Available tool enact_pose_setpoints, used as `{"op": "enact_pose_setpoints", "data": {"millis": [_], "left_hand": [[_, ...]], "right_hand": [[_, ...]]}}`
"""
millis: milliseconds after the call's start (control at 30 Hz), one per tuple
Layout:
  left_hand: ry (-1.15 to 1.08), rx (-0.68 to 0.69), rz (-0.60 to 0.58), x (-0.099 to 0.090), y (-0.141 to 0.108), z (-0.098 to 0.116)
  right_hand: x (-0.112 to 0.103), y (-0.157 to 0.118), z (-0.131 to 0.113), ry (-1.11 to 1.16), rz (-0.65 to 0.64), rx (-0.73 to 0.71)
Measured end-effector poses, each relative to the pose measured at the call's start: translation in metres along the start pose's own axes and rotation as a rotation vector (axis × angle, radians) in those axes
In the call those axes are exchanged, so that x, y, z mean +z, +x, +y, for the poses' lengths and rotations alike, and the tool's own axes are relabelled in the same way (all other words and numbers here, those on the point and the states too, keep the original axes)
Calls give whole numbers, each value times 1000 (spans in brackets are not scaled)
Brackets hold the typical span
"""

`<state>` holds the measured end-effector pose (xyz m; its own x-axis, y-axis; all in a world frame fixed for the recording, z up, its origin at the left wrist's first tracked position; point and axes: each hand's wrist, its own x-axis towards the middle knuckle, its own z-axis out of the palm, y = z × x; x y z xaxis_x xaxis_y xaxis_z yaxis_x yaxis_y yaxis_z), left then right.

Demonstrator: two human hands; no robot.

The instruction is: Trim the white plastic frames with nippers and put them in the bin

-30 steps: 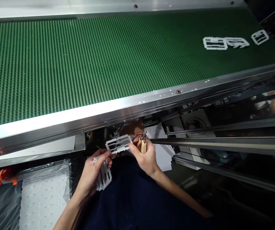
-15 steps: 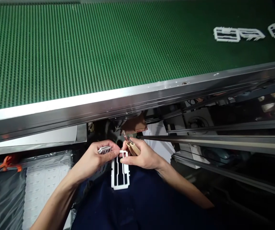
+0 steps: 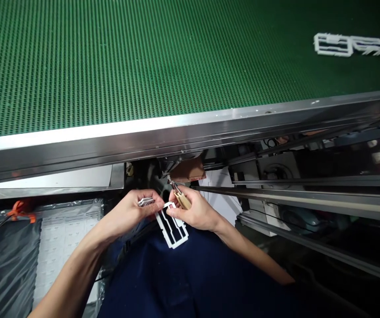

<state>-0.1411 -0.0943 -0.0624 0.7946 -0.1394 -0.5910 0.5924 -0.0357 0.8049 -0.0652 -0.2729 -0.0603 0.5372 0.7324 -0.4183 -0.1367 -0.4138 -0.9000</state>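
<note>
Between my two hands hangs a white plastic frame point(image 3: 173, 242), tilted, with long slots through it. My left hand point(image 3: 140, 207) is closed, its thumb and finger pinching the frame's upper left corner. Tucked in that same palm are small white plastic pieces point(image 3: 146, 202), partly hidden by the fingers. My right hand point(image 3: 198, 211) is closed around pliers-like cutters point(image 3: 183, 199) with tan handles, jaws pointing up and away. Its thumb also presses on the frame's upper right side. The exact contact under the fingers is hidden.
A green ribbed conveyor belt point(image 3: 137, 66) with a metal edge point(image 3: 163, 126) runs across in front. Further white frames point(image 3: 333, 45) lie on it at far right. Lower left are plastic-wrapped white parts point(image 3: 57, 238) and an orange tie point(image 3: 20, 212). Metal rails point(image 3: 295, 194) cross at right.
The white frame has swung so its lower end points further right. The frames on the belt appear further right, and the whole view has shifted slightly. Both hands keep their hold.
</note>
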Motion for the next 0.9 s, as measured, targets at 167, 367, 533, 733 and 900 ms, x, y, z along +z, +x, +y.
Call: {"op": "enact_pose_setpoints", "data": {"millis": [167, 367, 533, 733, 900], "left_hand": [[39, 64, -84, -8, 0, -4], [96, 317, -35, -6, -5, -5], [62, 364, -7, -3, -14, -9], [197, 285, 60, -2, -20, -10], [325, 283, 97, -1, -20, -10]], "right_hand": [[0, 6, 5, 74, -114, -33], [7, 14, 22, 403, -172, 13], [23, 13, 27, 490, -150, 52], [2, 2, 8, -131, -107, -11], [-31, -12, -20, -843, -148, -162]]}}
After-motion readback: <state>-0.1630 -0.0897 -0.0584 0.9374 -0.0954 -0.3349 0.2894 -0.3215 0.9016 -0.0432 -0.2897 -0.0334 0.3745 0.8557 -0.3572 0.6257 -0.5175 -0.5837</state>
